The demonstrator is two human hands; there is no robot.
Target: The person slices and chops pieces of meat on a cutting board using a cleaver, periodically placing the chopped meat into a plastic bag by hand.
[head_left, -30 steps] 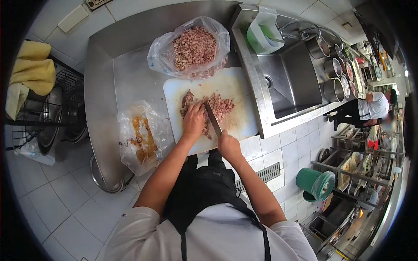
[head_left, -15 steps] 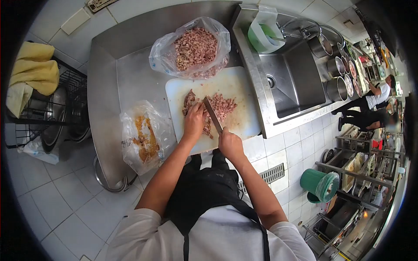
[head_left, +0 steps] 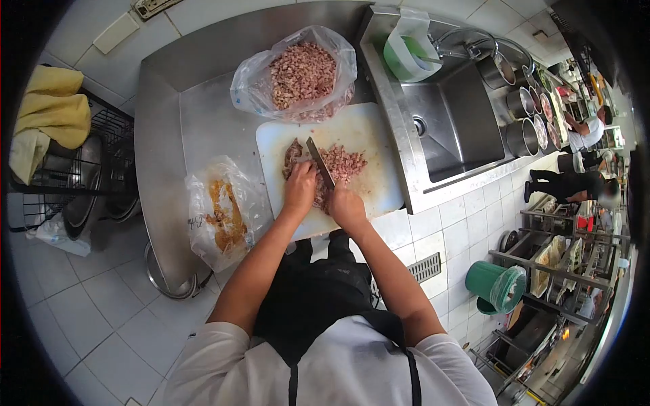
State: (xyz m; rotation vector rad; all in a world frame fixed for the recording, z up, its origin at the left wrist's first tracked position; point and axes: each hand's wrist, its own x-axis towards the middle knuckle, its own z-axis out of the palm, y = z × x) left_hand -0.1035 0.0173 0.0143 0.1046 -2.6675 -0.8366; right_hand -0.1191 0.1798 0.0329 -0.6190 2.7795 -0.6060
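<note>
A white cutting board [head_left: 380,145] lies on the steel counter in front of me. My right hand [head_left: 347,206] is wrapped round the handle of a knife [head_left: 321,163], its blade angled up and left across the board. Close to the blade's left side, my left hand [head_left: 301,188] presses bent fingers on a strip of meat [head_left: 293,154]. Chopped meat [head_left: 347,164] is heaped to the right of the knife. Just beyond the board sits an open clear plastic bag [head_left: 244,91] filled with diced meat [head_left: 302,73]. My left fingertips are partly hidden.
A plastic bag with orange-brown residue [head_left: 227,220] lies left of the board. To the right are a sink [head_left: 453,122], a green container [head_left: 409,59] and several metal pots [head_left: 521,137]. A green bin [head_left: 489,285] stands on the floor; two people [head_left: 569,183] are farther right.
The knife and my right hand have shifted up and slightly left, with the blade now farther across the meat. My left hand stays nearly in place. A person at far right has moved.
</note>
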